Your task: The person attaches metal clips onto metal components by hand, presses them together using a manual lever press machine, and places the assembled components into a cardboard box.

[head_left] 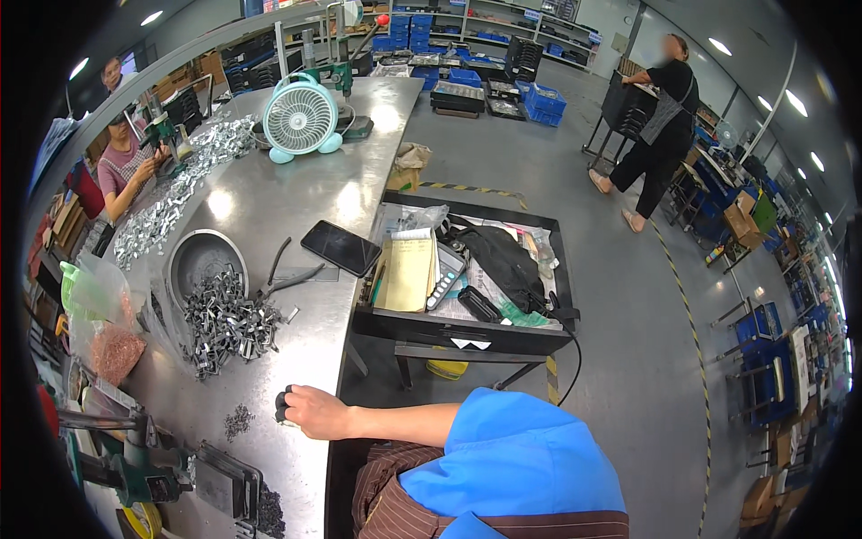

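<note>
My right hand (pixel 316 412) rests at the near edge of the metal workbench (pixel 323 319), its fingers curled together. Black shows at the fingertips, either finger covers or something small and dark; what the fingers hold, if anything, I cannot make out. Just left of that hand lies a small scatter of tiny black bits (pixel 239 421). Beyond it a heap of small black and silver metal clips (pixel 229 319) spills from a round metal bowl (pixel 208 241) tipped toward me. My left hand is out of view.
A green press (pixel 148 476) and a flat dark metal plate (pixel 224 481) occupy the lower left. A phone (pixel 340 248) and a teal fan (pixel 300 117) stand farther along the bench. A black drawer tray (pixel 467 334) holds a notepad and calculator. Co-workers are nearby.
</note>
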Motion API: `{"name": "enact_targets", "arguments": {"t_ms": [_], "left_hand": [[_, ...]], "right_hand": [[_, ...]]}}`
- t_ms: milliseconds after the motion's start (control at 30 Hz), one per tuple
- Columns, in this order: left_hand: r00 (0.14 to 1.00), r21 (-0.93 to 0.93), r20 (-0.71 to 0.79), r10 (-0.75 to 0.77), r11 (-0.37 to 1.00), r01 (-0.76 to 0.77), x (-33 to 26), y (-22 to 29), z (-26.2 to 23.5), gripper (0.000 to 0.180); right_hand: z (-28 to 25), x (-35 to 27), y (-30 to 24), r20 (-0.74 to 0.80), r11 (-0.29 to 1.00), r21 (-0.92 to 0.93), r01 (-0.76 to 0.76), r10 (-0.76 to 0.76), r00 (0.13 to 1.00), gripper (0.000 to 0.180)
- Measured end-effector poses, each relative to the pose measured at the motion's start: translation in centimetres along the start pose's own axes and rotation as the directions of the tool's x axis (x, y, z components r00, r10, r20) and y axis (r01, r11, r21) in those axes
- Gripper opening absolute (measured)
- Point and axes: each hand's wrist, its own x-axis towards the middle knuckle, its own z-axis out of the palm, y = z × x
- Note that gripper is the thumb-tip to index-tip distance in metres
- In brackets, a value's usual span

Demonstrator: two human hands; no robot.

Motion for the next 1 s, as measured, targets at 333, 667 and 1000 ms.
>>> {"name": "enact_targets", "arguments": {"t_ms": [333,667,1000], "left_hand": [[0.998,-0.001,-0.046,-0.052,0.999,0.052,-0.7,-1.6,-0.1,0.013],[0.934,-0.415,-0.108,-0.342,0.869,0.27,2.0,-6.9,0.8,0.023],[0.879,-0.798,0.404,-0.255,0.372,0.474,3.5,3.9,6.0,0.029]], "right_hand": [[0.8,0.2,-0.4,0.042,0.997,0.06,0.044,-0.046,0.998,0.008],[-3.6,4.3,-5.0,0.447,0.349,0.734,-0.583,0.398,0.801,0.016],[-1.2,4.6,-9.0,0.534,0.364,0.752,-0.55,0.152,0.832,0.02]]}}
